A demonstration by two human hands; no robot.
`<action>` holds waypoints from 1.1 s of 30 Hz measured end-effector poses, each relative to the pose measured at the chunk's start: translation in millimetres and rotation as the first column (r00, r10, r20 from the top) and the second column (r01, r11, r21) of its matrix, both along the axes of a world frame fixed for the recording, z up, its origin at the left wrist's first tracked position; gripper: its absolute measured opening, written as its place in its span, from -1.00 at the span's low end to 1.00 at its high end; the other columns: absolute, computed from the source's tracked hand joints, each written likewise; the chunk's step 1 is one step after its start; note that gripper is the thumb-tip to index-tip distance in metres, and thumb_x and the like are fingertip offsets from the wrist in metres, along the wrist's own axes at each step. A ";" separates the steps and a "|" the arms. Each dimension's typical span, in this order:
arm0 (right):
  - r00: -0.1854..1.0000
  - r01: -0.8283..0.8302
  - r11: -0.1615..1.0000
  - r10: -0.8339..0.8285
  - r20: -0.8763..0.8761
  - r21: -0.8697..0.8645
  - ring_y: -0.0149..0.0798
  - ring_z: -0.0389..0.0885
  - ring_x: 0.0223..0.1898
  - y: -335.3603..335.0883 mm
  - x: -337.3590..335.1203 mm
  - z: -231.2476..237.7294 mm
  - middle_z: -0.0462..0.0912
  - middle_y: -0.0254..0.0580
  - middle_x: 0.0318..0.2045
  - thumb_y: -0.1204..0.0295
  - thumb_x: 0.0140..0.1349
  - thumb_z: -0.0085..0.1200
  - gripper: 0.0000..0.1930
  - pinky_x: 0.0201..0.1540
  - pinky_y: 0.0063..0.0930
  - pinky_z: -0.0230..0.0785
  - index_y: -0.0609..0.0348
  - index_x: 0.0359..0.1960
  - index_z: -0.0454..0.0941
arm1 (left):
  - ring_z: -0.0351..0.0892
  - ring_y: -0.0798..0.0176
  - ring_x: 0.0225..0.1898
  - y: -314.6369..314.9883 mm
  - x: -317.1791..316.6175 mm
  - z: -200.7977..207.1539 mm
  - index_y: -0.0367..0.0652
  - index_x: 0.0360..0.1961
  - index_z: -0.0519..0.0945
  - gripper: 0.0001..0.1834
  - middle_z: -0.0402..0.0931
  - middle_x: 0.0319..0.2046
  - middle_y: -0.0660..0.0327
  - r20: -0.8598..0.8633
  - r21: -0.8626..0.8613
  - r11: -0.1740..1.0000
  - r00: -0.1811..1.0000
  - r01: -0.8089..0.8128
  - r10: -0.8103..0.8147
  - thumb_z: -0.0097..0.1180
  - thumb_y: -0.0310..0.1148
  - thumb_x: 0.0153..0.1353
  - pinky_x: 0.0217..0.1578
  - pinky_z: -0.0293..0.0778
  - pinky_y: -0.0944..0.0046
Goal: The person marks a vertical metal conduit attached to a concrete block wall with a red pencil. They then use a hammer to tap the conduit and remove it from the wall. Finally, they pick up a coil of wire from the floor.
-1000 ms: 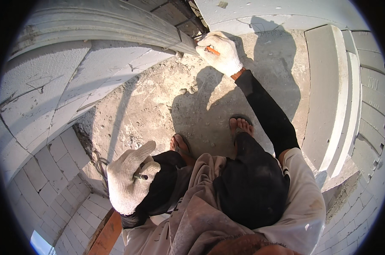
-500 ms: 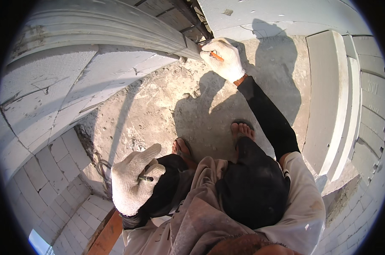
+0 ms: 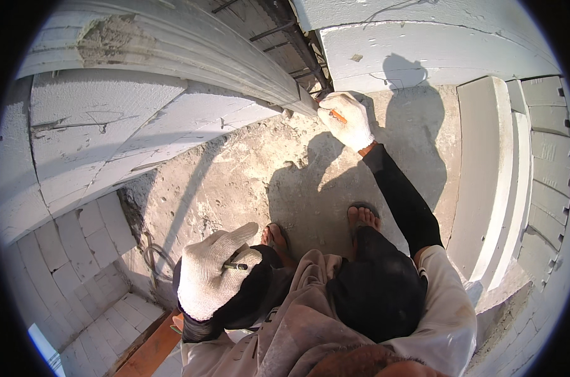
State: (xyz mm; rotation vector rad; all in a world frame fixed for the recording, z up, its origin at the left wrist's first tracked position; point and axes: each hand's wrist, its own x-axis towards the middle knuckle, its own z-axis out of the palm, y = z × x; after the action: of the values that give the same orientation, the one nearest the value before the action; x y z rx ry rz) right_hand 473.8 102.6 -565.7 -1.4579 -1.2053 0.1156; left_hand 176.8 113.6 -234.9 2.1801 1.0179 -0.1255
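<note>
My right hand (image 3: pixel 346 119), in a white knitted glove, reaches far forward to the end of a long grey ribbed beam (image 3: pixel 203 47). Its fingers are closed around a thin orange stick-like piece (image 3: pixel 338 116); most of that piece is inside the fist, so its kind is unclear. Dark steel rebar (image 3: pixel 291 31) stands just beyond the fingertips. My left hand (image 3: pixel 213 273), gloved the same way, rests by my left knee with the index finger stretched out. The other fingers curl around a short dark rod (image 3: pixel 236 266), whose blunt end sticks out.
White block walls stand at the left (image 3: pixel 109 100) and at the far side (image 3: pixel 436 53). Long white slabs (image 3: pixel 486 169) lean at the right. A bent wire (image 3: pixel 153 254) lies beside my left hand, and an orange-brown beam (image 3: pixel 143 349) is at lower left. Rough concrete floor (image 3: pixel 235 176) lies between.
The view has tilted, so the scene sits lower and more to the right. My right hand stays at the beam's end, and my left hand keeps the same grip.
</note>
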 end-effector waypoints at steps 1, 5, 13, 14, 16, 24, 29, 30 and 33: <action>0.998 -0.011 1.000 0.012 -0.067 0.011 -0.09 0.79 -0.20 -2.8 -2.6 0.0 0.77 -0.17 -0.23 0.45 0.16 0.44 -0.79 -0.13 -0.31 0.63 0.09 -0.22 0.66 | 0.69 0.24 -0.44 2.3 0.9 4.1 -0.30 0.08 0.71 -0.57 0.68 -0.43 0.10 -0.001 0.009 0.999 0.999 0.045 -0.045 0.38 -0.24 0.30 -0.36 0.55 0.27; 0.945 -0.005 0.998 -0.018 -0.326 -0.069 -0.25 0.77 -0.30 -17.1 -12.8 63.3 0.77 -0.20 -0.28 0.49 0.21 0.41 -0.77 -0.22 -0.40 0.61 0.13 -0.11 0.70 | 0.74 0.20 -0.36 2.9 -7.4 4.2 -0.28 0.11 0.70 -0.57 0.71 -0.37 0.08 0.058 -0.045 0.998 0.998 0.036 -0.033 0.37 -0.31 0.27 -0.29 0.58 0.26; 0.989 -0.147 0.962 0.144 0.029 0.231 -0.41 0.72 -0.26 1.1 5.1 220.8 0.71 -0.26 -0.14 0.52 0.19 0.42 -0.65 -0.17 -0.51 0.61 0.10 0.02 0.67 | 0.74 0.06 -0.38 -2.0 -3.1 16.4 -0.22 0.11 0.71 -0.57 0.67 -0.40 0.02 0.099 0.003 0.998 0.993 0.056 -0.056 0.36 -0.39 0.20 -0.30 0.58 0.23; 0.975 -0.209 0.953 0.221 -0.028 0.217 -0.40 0.70 -0.23 2.2 6.5 230.6 0.67 -0.26 -0.06 0.51 0.22 0.41 -0.64 -0.12 -0.52 0.61 0.11 0.05 0.66 | 0.79 -0.05 -0.27 0.5 -8.2 16.7 -0.13 0.12 0.71 -0.56 0.72 -0.29 0.02 0.118 0.023 0.996 0.990 0.081 -0.083 0.39 -0.21 0.25 -0.28 0.64 0.12; 0.955 -0.278 0.939 0.292 -0.042 0.201 -0.40 0.69 -0.17 7.6 10.8 243.6 0.65 -0.25 -0.03 0.45 0.27 0.38 -0.61 -0.02 -0.54 0.60 0.12 0.13 0.62 | 0.78 -0.08 -0.27 0.1 -8.8 18.5 -0.12 0.12 0.70 -0.56 0.71 -0.29 0.00 0.114 0.021 0.996 0.990 0.084 -0.085 0.39 -0.20 0.26 -0.28 0.64 0.12; 0.930 -0.272 0.851 0.113 0.350 0.449 -0.33 0.74 -0.14 46.8 21.9 331.9 0.73 -0.20 -0.09 0.45 0.25 0.38 -0.56 0.07 -0.51 0.61 0.16 0.17 0.63 | 0.78 -0.03 -0.33 -3.4 -11.0 18.8 -0.14 0.07 0.74 -0.60 0.71 -0.30 -0.04 0.194 0.076 0.992 0.974 0.101 -0.114 0.36 -0.33 0.19 -0.31 0.64 0.16; 0.953 -0.217 0.858 0.083 0.291 0.466 -0.21 0.82 -0.17 48.3 14.8 337.5 0.80 -0.18 -0.12 0.52 0.09 0.46 -0.62 -0.06 -0.46 0.67 0.07 -0.01 0.76 | 0.74 -0.09 -0.29 -3.6 -18.9 19.8 -0.11 0.10 0.71 -0.58 0.70 -0.30 -0.01 0.160 0.091 0.988 0.977 0.125 -0.138 0.35 -0.23 0.23 -0.29 0.62 0.09; 0.948 -0.215 0.856 0.067 0.311 0.471 -0.19 0.82 -0.16 48.4 16.0 337.4 0.80 -0.18 -0.11 0.51 0.09 0.47 -0.62 -0.05 -0.44 0.68 0.08 0.00 0.76 | 0.73 -0.13 -0.27 -2.7 -20.0 19.4 -0.10 0.12 0.69 -0.56 0.69 -0.30 -0.01 0.154 0.078 0.988 0.978 0.133 -0.143 0.34 -0.19 0.24 -0.28 0.62 0.06; 0.942 -0.219 0.854 0.059 0.331 0.473 -0.17 0.82 -0.13 50.9 18.8 334.8 0.81 -0.17 -0.10 0.48 0.08 0.47 -0.61 -0.03 -0.38 0.68 0.08 0.00 0.76 | 0.72 -0.13 -0.27 -1.0 -20.6 18.1 -0.10 0.12 0.69 -0.55 0.69 -0.29 0.00 0.170 0.111 0.981 0.970 0.156 -0.174 0.35 -0.19 0.23 -0.28 0.62 0.06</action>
State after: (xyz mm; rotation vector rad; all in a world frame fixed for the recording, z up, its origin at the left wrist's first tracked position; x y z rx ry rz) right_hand 492.6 153.5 -230.9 -0.9405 -1.4612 -0.3223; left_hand 156.2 112.6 -216.8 2.3161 0.7553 0.0437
